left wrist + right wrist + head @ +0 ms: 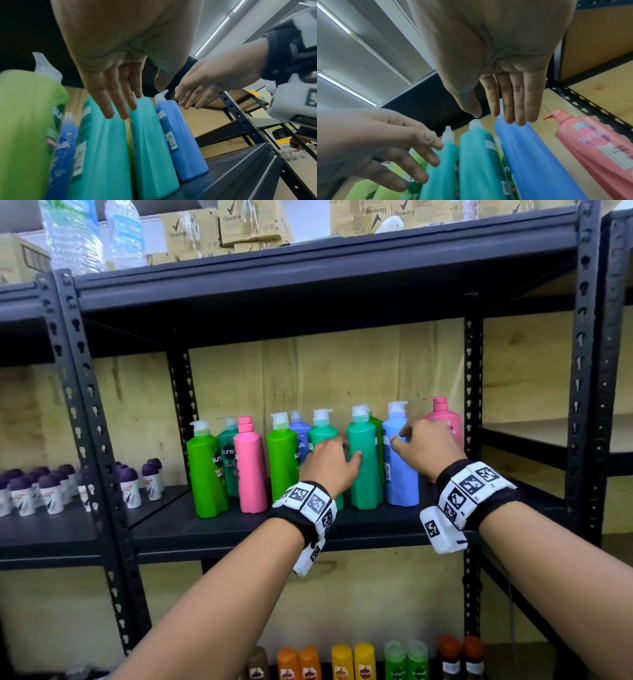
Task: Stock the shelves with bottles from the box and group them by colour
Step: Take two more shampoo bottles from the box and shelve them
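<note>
Several pump bottles stand in a row on the black shelf [239, 529]: light green [205, 470], pink [250, 470], green [282, 460], two teal ones [323, 436] [364, 467], blue [400, 474] and a pink pump bottle [448, 422]. My left hand [346, 450] reaches between the two teal bottles [150, 135] with straight fingers [120, 112] and holds nothing. My right hand [400, 436] hovers at the blue bottle's [530, 155] shoulder, fingers straight [518, 119], gripping nothing. A dark blue bottle [63, 142] stands behind the row.
Purple-capped roll-ons [51, 491] fill the shelf bay to the left. Orange, yellow, green and brown bottles [342, 659] stand on the shelf below. Cartons and water bottles [239, 224] sit on the top shelf. A black upright post [582, 371] rises at the right.
</note>
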